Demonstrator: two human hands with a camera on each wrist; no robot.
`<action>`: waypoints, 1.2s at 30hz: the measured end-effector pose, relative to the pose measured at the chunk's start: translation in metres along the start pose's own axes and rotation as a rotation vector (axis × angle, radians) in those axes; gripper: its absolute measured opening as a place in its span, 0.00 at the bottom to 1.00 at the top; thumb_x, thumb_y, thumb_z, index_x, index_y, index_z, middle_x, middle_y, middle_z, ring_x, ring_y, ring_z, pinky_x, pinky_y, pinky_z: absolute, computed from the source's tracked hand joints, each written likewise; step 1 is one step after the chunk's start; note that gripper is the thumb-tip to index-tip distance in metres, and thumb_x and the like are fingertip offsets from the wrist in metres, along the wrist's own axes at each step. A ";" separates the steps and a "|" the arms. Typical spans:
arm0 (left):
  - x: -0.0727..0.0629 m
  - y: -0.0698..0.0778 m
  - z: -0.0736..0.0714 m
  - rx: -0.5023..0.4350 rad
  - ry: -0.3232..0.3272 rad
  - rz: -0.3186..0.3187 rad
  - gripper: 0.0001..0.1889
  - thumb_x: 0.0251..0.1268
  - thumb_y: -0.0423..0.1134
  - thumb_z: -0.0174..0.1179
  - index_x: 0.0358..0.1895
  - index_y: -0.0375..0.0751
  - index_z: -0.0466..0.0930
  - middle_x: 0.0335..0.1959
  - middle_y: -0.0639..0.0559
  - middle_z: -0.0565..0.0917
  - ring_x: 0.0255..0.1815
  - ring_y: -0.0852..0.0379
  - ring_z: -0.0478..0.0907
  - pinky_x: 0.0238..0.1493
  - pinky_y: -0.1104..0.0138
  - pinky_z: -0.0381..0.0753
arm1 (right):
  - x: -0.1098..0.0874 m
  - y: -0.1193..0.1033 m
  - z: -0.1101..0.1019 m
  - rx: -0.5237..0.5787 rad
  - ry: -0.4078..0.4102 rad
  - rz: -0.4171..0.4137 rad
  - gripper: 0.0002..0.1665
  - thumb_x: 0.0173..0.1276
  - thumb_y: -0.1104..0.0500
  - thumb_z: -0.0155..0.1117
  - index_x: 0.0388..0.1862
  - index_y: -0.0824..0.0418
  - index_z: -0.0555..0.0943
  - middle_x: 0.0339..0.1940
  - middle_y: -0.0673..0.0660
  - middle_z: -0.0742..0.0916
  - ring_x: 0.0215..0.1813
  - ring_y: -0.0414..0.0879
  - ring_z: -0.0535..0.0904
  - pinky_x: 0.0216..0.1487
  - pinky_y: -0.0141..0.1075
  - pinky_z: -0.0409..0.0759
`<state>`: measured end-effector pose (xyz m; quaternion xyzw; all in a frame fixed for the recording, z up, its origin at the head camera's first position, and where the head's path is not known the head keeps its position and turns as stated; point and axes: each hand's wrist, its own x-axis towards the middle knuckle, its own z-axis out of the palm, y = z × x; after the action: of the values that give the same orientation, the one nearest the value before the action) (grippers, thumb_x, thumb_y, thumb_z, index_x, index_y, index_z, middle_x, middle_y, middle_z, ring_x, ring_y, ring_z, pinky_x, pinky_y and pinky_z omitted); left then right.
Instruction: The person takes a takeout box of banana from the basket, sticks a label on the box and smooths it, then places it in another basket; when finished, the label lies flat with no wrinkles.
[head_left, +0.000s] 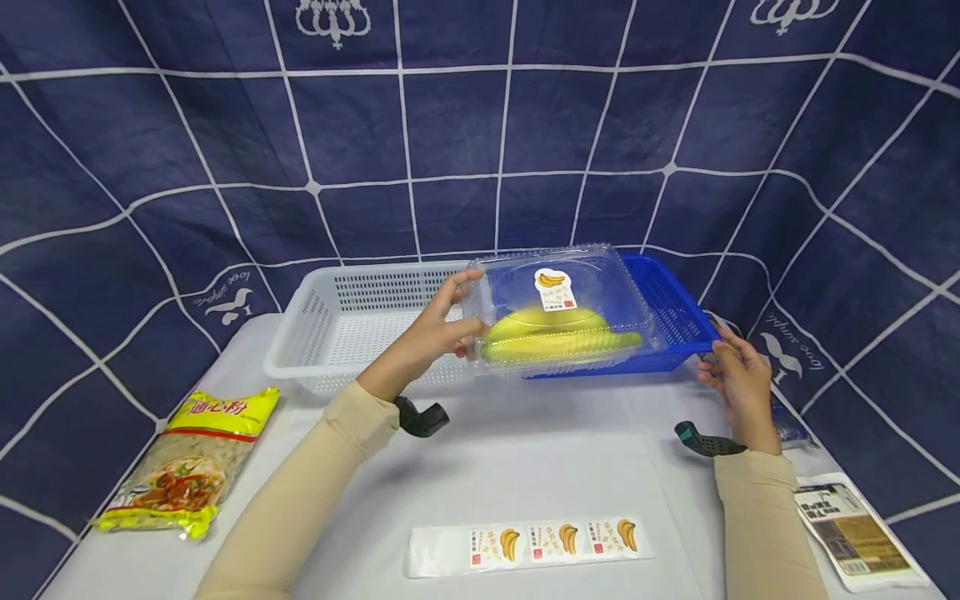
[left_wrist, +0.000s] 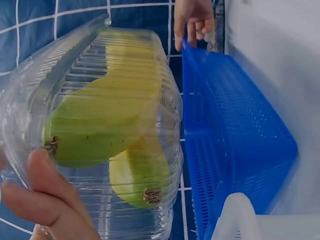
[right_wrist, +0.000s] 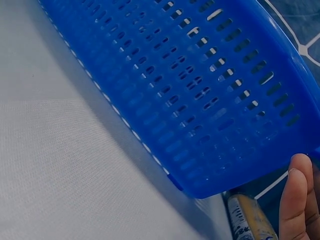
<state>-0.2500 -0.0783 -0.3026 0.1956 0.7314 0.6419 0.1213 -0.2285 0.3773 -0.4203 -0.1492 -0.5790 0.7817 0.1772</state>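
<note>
My left hand grips the left end of a clear plastic clamshell box, fingers and thumb on its edge. Inside lie yellow-green bananas, their cut stems facing the hand in the left wrist view. The lid carries a banana label. The box is held tilted over the blue basket, covering much of it in the head view. At that basket's right front corner, my right hand holds the rim, its fingertips right at the edge.
A white basket stands left of the blue one. Toward the front lies a strip of banana labels. A bag of pasta is at left; a flat printed packet lies at right. Behind hangs a blue checked cloth.
</note>
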 end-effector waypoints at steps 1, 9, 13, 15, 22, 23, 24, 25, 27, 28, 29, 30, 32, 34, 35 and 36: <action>0.004 0.001 0.001 -0.001 0.005 -0.002 0.46 0.63 0.32 0.60 0.85 0.56 0.55 0.87 0.38 0.47 0.25 0.53 0.77 0.32 0.66 0.75 | 0.000 0.000 0.001 -0.013 0.010 0.005 0.16 0.86 0.59 0.59 0.67 0.46 0.78 0.45 0.44 0.83 0.31 0.37 0.87 0.32 0.28 0.87; 0.041 0.004 0.011 -0.034 0.052 -0.018 0.46 0.68 0.31 0.61 0.86 0.61 0.56 0.89 0.39 0.48 0.26 0.54 0.78 0.34 0.64 0.81 | -0.001 0.000 0.003 -0.062 0.046 0.029 0.29 0.86 0.56 0.58 0.82 0.53 0.70 0.48 0.44 0.83 0.32 0.36 0.87 0.33 0.27 0.87; 0.057 0.004 0.018 -0.035 0.072 -0.009 0.47 0.68 0.31 0.61 0.87 0.61 0.55 0.89 0.39 0.49 0.27 0.54 0.78 0.36 0.63 0.83 | -0.001 0.000 0.002 -0.064 0.042 0.026 0.29 0.86 0.56 0.59 0.81 0.52 0.71 0.49 0.44 0.82 0.32 0.36 0.87 0.34 0.27 0.87; 0.064 0.003 0.022 -0.032 0.074 -0.008 0.47 0.69 0.31 0.61 0.88 0.62 0.54 0.89 0.39 0.49 0.26 0.54 0.77 0.39 0.62 0.84 | -0.001 0.000 0.002 -0.065 0.038 0.021 0.26 0.86 0.56 0.59 0.79 0.50 0.73 0.50 0.45 0.81 0.33 0.36 0.86 0.34 0.27 0.87; 0.087 0.003 0.037 -0.022 0.077 -0.032 0.46 0.72 0.34 0.59 0.89 0.62 0.51 0.89 0.37 0.49 0.25 0.56 0.77 0.44 0.61 0.83 | -0.001 0.001 0.000 -0.036 0.009 -0.007 0.20 0.85 0.57 0.60 0.71 0.47 0.77 0.45 0.42 0.85 0.32 0.37 0.87 0.34 0.27 0.86; 0.090 0.003 0.039 -0.017 0.077 -0.037 0.46 0.73 0.34 0.59 0.89 0.62 0.51 0.89 0.37 0.49 0.26 0.56 0.78 0.44 0.62 0.83 | -0.001 0.001 0.000 -0.035 0.008 -0.009 0.19 0.85 0.57 0.60 0.71 0.47 0.77 0.45 0.42 0.85 0.32 0.37 0.87 0.34 0.27 0.86; 0.093 0.002 0.041 -0.012 0.079 -0.043 0.45 0.73 0.34 0.58 0.89 0.61 0.50 0.89 0.37 0.50 0.26 0.56 0.78 0.44 0.62 0.83 | -0.001 0.002 0.000 -0.032 0.006 -0.010 0.19 0.85 0.57 0.61 0.71 0.47 0.77 0.45 0.42 0.86 0.32 0.37 0.87 0.34 0.27 0.86; 0.095 0.002 0.042 -0.010 0.079 -0.047 0.45 0.73 0.34 0.58 0.90 0.61 0.50 0.89 0.36 0.50 0.27 0.55 0.79 0.45 0.62 0.84 | -0.001 0.002 -0.001 -0.028 0.004 -0.012 0.17 0.85 0.57 0.61 0.67 0.45 0.78 0.44 0.42 0.86 0.32 0.37 0.87 0.34 0.27 0.87; 0.100 0.000 0.045 -0.003 0.083 -0.061 0.45 0.74 0.35 0.58 0.90 0.61 0.50 0.89 0.37 0.50 0.29 0.55 0.79 0.44 0.62 0.83 | -0.001 0.002 -0.001 -0.022 0.001 -0.015 0.15 0.85 0.58 0.61 0.64 0.44 0.78 0.44 0.42 0.86 0.32 0.37 0.87 0.33 0.27 0.87; 0.102 -0.001 0.046 0.002 0.086 -0.068 0.44 0.74 0.35 0.58 0.90 0.60 0.50 0.89 0.37 0.50 0.29 0.55 0.79 0.44 0.63 0.83 | -0.001 0.002 -0.001 -0.020 -0.001 -0.015 0.14 0.85 0.58 0.61 0.64 0.43 0.78 0.44 0.42 0.86 0.32 0.37 0.87 0.33 0.27 0.87; 0.104 -0.002 0.047 0.007 0.090 -0.077 0.44 0.75 0.36 0.58 0.90 0.60 0.49 0.89 0.37 0.50 0.29 0.55 0.79 0.44 0.63 0.83 | -0.001 0.002 -0.001 -0.017 -0.001 -0.014 0.14 0.85 0.58 0.60 0.64 0.43 0.78 0.43 0.42 0.86 0.32 0.37 0.87 0.33 0.27 0.87; 0.107 -0.004 0.048 0.011 0.093 -0.087 0.44 0.75 0.36 0.57 0.90 0.60 0.49 0.89 0.37 0.50 0.29 0.55 0.79 0.44 0.63 0.82 | -0.001 0.002 -0.001 -0.016 -0.001 -0.013 0.14 0.85 0.58 0.61 0.63 0.43 0.79 0.43 0.42 0.86 0.32 0.37 0.87 0.33 0.27 0.87; 0.111 -0.008 0.050 0.033 0.095 -0.106 0.45 0.75 0.37 0.57 0.90 0.60 0.48 0.89 0.37 0.50 0.28 0.55 0.79 0.44 0.63 0.82 | 0.000 0.002 -0.001 -0.016 0.000 -0.014 0.14 0.85 0.58 0.61 0.63 0.43 0.79 0.44 0.42 0.86 0.32 0.37 0.87 0.33 0.27 0.87; 0.115 -0.011 0.053 0.057 0.096 -0.122 0.45 0.75 0.37 0.58 0.90 0.59 0.48 0.88 0.37 0.53 0.27 0.56 0.78 0.44 0.63 0.82 | 0.000 0.002 -0.001 -0.015 0.000 -0.013 0.14 0.85 0.58 0.61 0.62 0.43 0.79 0.44 0.42 0.86 0.32 0.37 0.87 0.33 0.27 0.87; 0.117 -0.013 0.054 0.069 0.097 -0.130 0.45 0.75 0.37 0.58 0.90 0.59 0.48 0.88 0.37 0.55 0.26 0.57 0.77 0.45 0.62 0.83 | 0.000 0.002 -0.001 -0.015 -0.001 -0.013 0.13 0.85 0.57 0.61 0.62 0.43 0.79 0.45 0.42 0.86 0.32 0.37 0.87 0.33 0.27 0.87; 0.120 -0.015 0.056 0.079 0.097 -0.137 0.46 0.74 0.36 0.58 0.90 0.58 0.47 0.87 0.36 0.57 0.25 0.58 0.76 0.46 0.60 0.84 | 0.000 0.002 -0.001 -0.014 -0.001 -0.012 0.13 0.85 0.57 0.61 0.62 0.43 0.79 0.45 0.42 0.86 0.32 0.37 0.87 0.33 0.27 0.87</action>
<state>-0.3350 0.0228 -0.3166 0.1185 0.7728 0.6116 0.1215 -0.2279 0.3774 -0.4225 -0.1463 -0.5853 0.7768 0.1806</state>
